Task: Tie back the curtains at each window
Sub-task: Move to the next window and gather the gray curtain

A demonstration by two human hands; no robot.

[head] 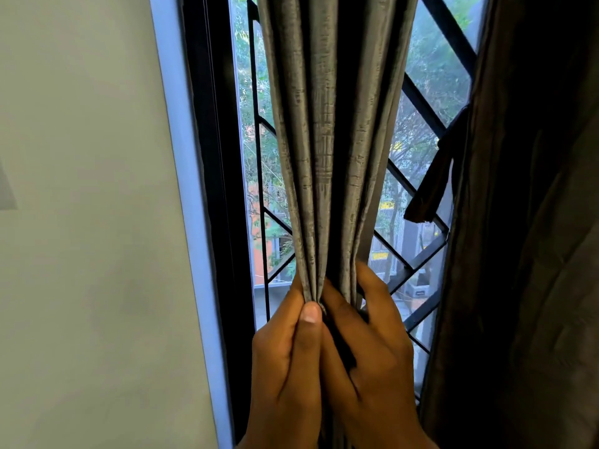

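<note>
Two bare hands meet at 6 o'clock in the frame, gathering a grey curtain (324,140) into a narrow bunch before a barred window. The left hand (285,361) clasps the bunched folds from the 7 o'clock side, its thumb (309,325) pressed upright against the front pleats. The right hand (366,345) wraps the same bundle from the 5 o'clock side, fingers (372,286) curled round the far folds and touching the left hand along the thumb. Both hands are grasping the fabric, neither released.

Above the hands the grey curtain rises toward 12 o'clock, fanning wider as it climbs, its pleats textured and lit from outside.

At 3 o'clock a second, darker curtain (525,222) hangs in shadow down the frame's edge, with a dark fabric strip (434,179) dangling loose just beside it, between the two curtains.

Behind the cloth stands a black window frame (217,189) at 9 o'clock and a black metal grille (418,95) of diagonal bars. A pale wall (84,222) fills the far 9 o'clock side. Beyond the glass, green trees (431,59) and an orange-toned building (259,254) show, blurred.
</note>
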